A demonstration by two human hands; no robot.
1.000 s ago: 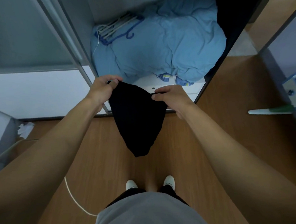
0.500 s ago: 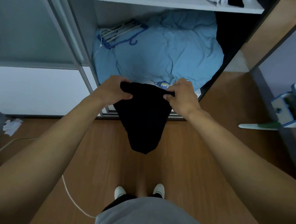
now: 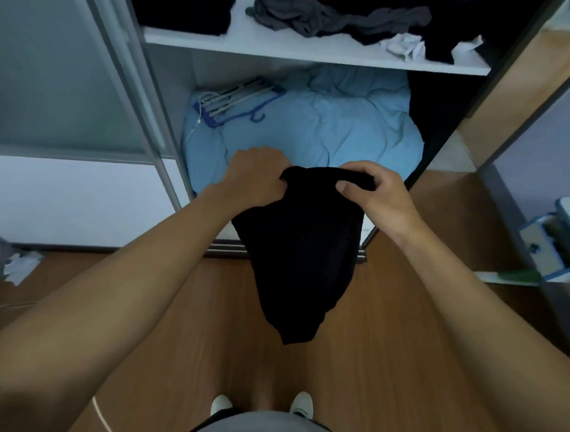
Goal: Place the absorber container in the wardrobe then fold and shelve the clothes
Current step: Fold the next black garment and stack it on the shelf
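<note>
Garment (image 3: 304, 251) position: black, held in the air in front of the open wardrobe (image 3: 170, 79), above the wooden floor (image 3: 401, 359). Its top edge is bunched between the two hands, and the rest hangs down freely to a tapered lower end.

Left hand (image 3: 256, 176): fingers curled round the left end of the top edge, back of the hand toward the camera.

Right hand (image 3: 376, 195): pinches the right end of the top edge, thumb pressed on the near face of the cloth, fingers hooked over the far side.

Wardrobe interior, behind the garment: the lower compartment holds light blue bedding (image 3: 333, 131), with a bundle of white and blue hangers (image 3: 237, 101) lying on its left part. The shelf (image 3: 288, 52) above carries a folded black stack (image 3: 184, 3) at the left, a crumpled grey cloth (image 3: 291, 10) in the middle, and a small white item (image 3: 405, 45) among dark clothes at the right; the dark pieces cannot be told apart in the dim light.

Surroundings: a sliding door (image 3: 51, 64) stands left of the opening. Crumpled white paper (image 3: 20, 264) and a white cable (image 3: 104, 419) lie on the floor at the left. An open drawer (image 3: 545, 240) projects at the right edge.
</note>
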